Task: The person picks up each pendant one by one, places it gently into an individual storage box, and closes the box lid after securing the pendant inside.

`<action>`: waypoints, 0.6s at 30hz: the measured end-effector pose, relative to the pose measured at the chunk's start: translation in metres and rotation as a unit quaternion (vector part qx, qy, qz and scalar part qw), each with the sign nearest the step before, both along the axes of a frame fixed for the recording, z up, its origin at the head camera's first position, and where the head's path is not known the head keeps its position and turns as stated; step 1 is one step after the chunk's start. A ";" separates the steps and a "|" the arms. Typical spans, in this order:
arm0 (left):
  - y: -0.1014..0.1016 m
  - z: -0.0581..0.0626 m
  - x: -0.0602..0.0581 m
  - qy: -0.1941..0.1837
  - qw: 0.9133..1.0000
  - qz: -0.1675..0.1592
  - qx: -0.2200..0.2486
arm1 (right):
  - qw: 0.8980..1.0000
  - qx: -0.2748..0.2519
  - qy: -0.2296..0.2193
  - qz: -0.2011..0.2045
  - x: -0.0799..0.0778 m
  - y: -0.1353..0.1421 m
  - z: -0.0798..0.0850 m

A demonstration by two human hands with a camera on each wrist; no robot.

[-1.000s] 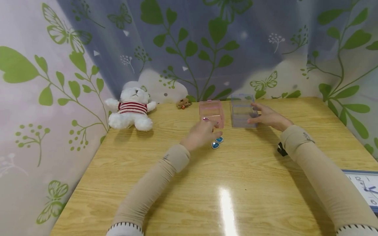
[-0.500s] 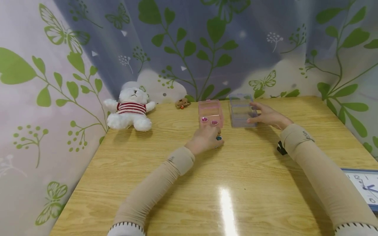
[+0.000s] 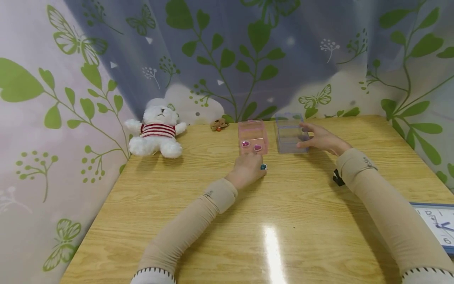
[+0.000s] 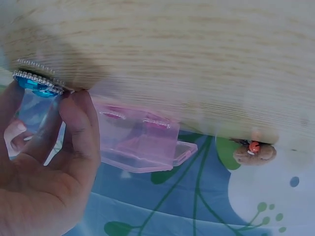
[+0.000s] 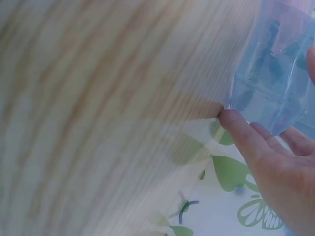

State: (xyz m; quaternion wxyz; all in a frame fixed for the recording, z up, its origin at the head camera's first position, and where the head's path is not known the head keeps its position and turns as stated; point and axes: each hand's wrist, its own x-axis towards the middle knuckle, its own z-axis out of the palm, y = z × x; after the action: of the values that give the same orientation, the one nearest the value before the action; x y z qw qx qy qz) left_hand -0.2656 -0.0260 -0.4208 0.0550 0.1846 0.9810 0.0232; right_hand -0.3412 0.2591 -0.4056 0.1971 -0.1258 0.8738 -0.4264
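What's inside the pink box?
Inside the pink box, two pink gems lie toward the near end. In the head view, the left hand covers part of that end, hiding whatever's there.

It looks like a home: leaf-print curtains (image 3: 227,23) behind a wooden table (image 3: 198,244), a bear (image 3: 160,132) at its far left corner, a clock (image 3: 438,227) by its right edge.

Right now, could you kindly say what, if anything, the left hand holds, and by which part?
The left hand pinches a blue gem by its beaded rim.
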 end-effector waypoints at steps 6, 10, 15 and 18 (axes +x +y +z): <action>0.001 0.000 0.000 0.013 1.000 0.005 -0.006 | 1.000 -0.001 0.001 0.001 0.000 0.001 0.001; 0.000 0.000 -0.001 0.002 1.000 0.010 0.003 | 1.000 -0.003 0.002 0.004 0.000 0.002 0.000; -0.004 0.001 -0.003 -0.016 0.999 0.011 0.038 | 1.000 -0.008 0.003 0.010 0.001 0.002 0.000; -0.007 0.002 -0.005 -0.037 0.996 0.005 0.084 | 1.000 -0.010 0.003 0.012 0.001 0.002 0.001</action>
State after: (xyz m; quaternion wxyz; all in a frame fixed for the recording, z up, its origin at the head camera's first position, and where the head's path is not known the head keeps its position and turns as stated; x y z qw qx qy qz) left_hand -0.2706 -0.0332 -0.4185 0.0754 0.1830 0.9738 0.1121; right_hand -0.3398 0.2614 -0.4043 0.1983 -0.1400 0.8683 -0.4327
